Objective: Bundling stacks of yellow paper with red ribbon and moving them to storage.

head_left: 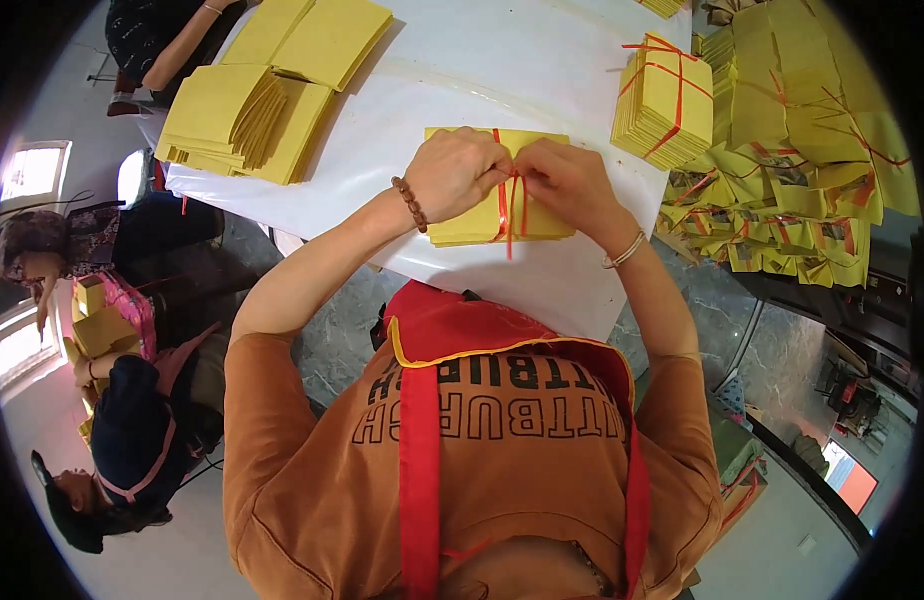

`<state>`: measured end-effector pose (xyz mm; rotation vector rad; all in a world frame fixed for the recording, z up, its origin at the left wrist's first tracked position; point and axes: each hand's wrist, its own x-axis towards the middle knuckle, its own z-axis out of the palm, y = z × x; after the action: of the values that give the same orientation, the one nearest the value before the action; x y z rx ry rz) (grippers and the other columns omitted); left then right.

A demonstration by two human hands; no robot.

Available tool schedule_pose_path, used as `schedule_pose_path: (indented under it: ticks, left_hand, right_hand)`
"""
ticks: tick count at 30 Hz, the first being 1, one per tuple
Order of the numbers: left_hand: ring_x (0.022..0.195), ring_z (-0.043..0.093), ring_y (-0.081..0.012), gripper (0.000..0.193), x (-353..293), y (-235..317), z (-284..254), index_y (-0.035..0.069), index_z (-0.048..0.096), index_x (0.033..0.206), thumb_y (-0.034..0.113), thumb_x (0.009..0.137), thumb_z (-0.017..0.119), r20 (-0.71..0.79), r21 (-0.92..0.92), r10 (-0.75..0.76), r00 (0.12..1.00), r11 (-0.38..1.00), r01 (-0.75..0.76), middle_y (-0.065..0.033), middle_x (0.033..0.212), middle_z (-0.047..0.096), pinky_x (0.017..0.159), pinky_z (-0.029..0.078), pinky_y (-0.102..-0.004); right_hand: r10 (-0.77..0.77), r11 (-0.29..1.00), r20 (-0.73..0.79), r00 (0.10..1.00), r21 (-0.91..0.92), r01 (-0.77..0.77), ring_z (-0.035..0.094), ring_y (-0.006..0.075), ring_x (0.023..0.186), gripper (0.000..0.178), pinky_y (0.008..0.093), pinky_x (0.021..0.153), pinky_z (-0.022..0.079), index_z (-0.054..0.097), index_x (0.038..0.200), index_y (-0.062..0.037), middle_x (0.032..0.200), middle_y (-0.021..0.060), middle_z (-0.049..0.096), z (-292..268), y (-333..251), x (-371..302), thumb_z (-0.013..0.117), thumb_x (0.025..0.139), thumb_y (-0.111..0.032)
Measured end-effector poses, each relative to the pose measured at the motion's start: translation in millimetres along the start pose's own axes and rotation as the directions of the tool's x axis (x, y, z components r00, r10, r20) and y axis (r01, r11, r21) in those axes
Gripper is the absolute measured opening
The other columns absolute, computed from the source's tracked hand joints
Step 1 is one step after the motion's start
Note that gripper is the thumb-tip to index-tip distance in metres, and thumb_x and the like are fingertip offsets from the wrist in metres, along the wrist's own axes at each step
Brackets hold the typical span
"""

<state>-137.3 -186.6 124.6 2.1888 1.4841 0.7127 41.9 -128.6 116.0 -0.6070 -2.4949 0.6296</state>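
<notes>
A stack of yellow paper envelopes or sheets (pixel 466 226) lies flat at the near side of the white-covered table (pixel 412 110). Red ribbon (pixel 503 214) runs across the middle of the stack, and its loose ends hang over the near edge. My left hand (pixel 456 176), with a brown bead bracelet at the wrist, pinches the ribbon above the stack. Close beside it, my right hand (pixel 572 188) also has its fingertips pressed together on the ribbon. The fingers partly hide the spot where the strands meet.
A bundle of yellow paper (pixel 664 105) tied in red stands at the table's right edge. Several more bundles (pixel 782 190) are piled beyond it. Loose yellow stacks (pixel 232 115) lie at the far left. Other people (pixel 132 430) are at the left, one by the table's far-left corner.
</notes>
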Motion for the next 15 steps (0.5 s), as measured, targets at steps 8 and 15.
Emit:
schedule_pose_path:
  ticks: [8, 15]
  left_hand:
    - [0.069, 0.058, -0.0265, 0.018, 9, -3, -13, 0.006, 0.062, 0.082, 0.020, 0.077, 0.053, 0.176, -0.168, -0.218, 0.960, 0.954, 0.247, -0.0099, 0.072, 0.061, 0.061, 0.045, -0.0365]
    - [0.056, 0.052, -0.0143, 0.014, 17, -13, -10, 0.003, 0.060, 0.082, 0.015, 0.077, 0.055, 0.250, -0.271, -0.110, 0.962, 0.946, 0.179, -0.0063, 0.063, 0.056, 0.054, 0.042, -0.0262]
  right_hand:
    - [-0.048, 0.997, -0.185, 0.982, -0.062, 0.037, 0.056, 0.0199, 0.062, 0.007, 0.0295, 0.049, 0.045, 0.053, 0.077, -0.0102, 0.080, 0.0009, 0.057, 11, 3, -4, 0.058, 0.073, -0.008]
    - [-0.058, 0.997, -0.226, 0.972, 0.030, 0.067, 0.057, 0.0192, 0.065, 0.008, 0.0282, 0.053, 0.047, 0.056, 0.079, -0.0099, 0.079, 0.0014, 0.057, 12, 9, -13, 0.060, 0.072, -0.007]
